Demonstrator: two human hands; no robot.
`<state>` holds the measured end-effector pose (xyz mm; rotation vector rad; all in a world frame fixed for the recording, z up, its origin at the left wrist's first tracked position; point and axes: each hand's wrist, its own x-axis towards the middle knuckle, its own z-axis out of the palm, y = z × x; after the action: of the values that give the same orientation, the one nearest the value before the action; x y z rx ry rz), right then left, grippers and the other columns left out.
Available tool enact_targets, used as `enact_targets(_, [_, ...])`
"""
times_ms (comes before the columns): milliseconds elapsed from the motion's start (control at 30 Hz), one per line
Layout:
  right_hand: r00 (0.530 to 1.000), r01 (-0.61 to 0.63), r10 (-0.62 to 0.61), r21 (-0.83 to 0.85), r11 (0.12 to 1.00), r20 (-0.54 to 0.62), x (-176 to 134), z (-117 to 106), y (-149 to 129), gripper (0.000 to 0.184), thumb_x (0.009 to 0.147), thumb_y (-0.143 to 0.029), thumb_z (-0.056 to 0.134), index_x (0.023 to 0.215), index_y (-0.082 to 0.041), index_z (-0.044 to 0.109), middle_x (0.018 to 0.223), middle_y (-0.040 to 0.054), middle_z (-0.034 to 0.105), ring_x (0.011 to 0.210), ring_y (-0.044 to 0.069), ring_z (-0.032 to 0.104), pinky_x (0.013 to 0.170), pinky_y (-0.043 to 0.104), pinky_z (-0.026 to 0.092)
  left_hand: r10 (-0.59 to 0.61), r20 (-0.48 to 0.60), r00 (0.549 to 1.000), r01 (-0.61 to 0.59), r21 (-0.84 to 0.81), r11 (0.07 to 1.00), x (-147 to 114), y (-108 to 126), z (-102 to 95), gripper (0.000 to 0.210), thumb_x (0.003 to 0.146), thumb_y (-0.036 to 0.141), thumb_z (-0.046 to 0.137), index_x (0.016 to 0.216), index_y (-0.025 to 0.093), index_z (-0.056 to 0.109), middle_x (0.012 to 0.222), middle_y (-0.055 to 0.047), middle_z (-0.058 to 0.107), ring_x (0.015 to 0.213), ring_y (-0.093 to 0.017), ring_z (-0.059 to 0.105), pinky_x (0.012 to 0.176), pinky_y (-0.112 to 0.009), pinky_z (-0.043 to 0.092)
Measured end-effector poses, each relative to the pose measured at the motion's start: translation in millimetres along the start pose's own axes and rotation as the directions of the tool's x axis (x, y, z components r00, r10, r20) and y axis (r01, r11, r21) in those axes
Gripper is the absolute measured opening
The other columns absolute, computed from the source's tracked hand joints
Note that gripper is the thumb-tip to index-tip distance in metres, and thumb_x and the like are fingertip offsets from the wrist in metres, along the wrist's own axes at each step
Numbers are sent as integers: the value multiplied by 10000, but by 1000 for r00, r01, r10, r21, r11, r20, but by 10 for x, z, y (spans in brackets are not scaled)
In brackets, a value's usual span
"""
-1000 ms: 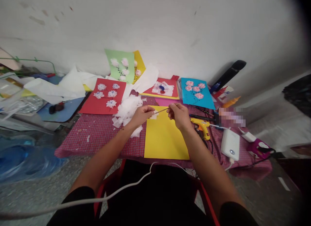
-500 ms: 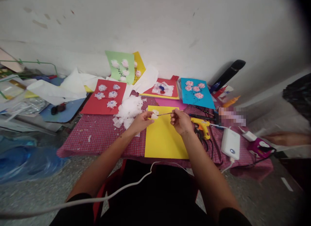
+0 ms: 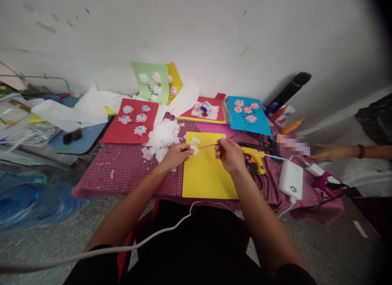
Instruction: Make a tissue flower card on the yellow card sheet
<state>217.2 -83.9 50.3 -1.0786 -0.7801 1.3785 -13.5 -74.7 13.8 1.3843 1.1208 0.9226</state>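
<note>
My left hand (image 3: 177, 155) pinches a small piece of white tissue paper (image 3: 194, 150) above the yellow sheet (image 3: 208, 174). Between the fingers of my right hand (image 3: 228, 154) is a thin stick (image 3: 210, 145), its tip meeting the tissue piece. Just beyond the held piece, a white tissue flower (image 3: 195, 141) lies near the sheet's upper left corner. A heap of white tissue pieces (image 3: 163, 136) sits left of the sheet, close to my left hand. Right of my right hand rests a yellow glue gun (image 3: 256, 159).
Red (image 3: 131, 130), green and blue (image 3: 248, 123) sheets with tissue flowers stand toward the wall. A paint-stained tissue (image 3: 204, 110) lies on another red sheet. A white power bank (image 3: 290, 179) sits at right with cables. Another person's hand (image 3: 324, 152) reaches in from the right.
My left fingers have closed on the tissue piece, uncovering the flower on the yellow sheet. The other person's hand has come into clear view at the right.
</note>
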Motion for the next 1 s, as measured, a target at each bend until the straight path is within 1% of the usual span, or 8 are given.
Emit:
enact_targets(200, [1000,18,-18,-29,999,9,-54,24,33,336,739,-470,822,833,-185,671,643,-9,676,445,85,537,402,207,393,-62,-22,998,58,-158,986,8,-64,47,300,747,273,757,1021,153,770,767,-32,734,653,-124,644,666,-273,519])
enact_targets(367, [999,38,-38,-20,999,19,-134,27,69,345,744,-483,822,850,-189,677,661,-3,694,459,91,549,416,213,401,-36,-28,999,26,-304,952,-41,-29,83,391,685,268,812,1053,153,747,1037,-80,766,806,-145,680,690,-274,551])
enact_targets(467, [998,59,-58,-18,998,26,-175,28,95,335,759,-477,817,868,-191,680,682,-3,705,467,90,559,429,213,405,-23,-35,999,10,-341,940,-68,0,90,419,678,249,817,1076,152,731,1081,-92,760,874,-159,686,700,-269,550])
enact_targets(567, [998,60,-60,-26,998,33,-208,30,123,325,768,-475,808,874,-196,678,690,-2,710,472,92,562,432,215,402,-8,-44,999,-8,-364,931,-82,3,88,454,686,241,815,1118,154,708,1079,-94,761,886,-159,686,719,-272,549])
enact_targets(733, [998,45,-44,-34,998,34,-256,30,151,316,772,-472,802,877,-202,675,697,6,714,481,101,563,437,224,407,22,-59,998,-41,-346,937,-94,-30,94,479,715,284,812,1165,172,693,1184,-109,740,940,-170,683,758,-294,554])
enact_targets(800, [999,42,-41,-30,999,33,-271,30,148,318,769,-475,803,874,-204,676,694,7,712,480,103,561,434,227,406,9,-81,997,-36,-336,941,-105,-37,106,420,719,311,815,1097,163,711,1114,-93,745,890,-158,675,749,-294,554])
enact_targets(867, [999,36,-36,-18,999,29,-282,33,137,321,761,-477,806,871,-204,678,690,7,710,477,103,558,429,228,404,-11,-86,996,-18,-331,943,-121,-34,119,361,732,339,817,1023,149,722,984,-65,740,803,-137,657,722,-287,549])
enact_targets(1000, [999,33,-33,14,999,16,-300,41,104,332,741,-480,825,857,-202,683,678,5,706,471,103,557,421,225,400,-11,-109,994,-25,-322,947,-163,1,137,344,756,367,823,992,153,694,816,-12,687,696,-112,625,624,-245,508])
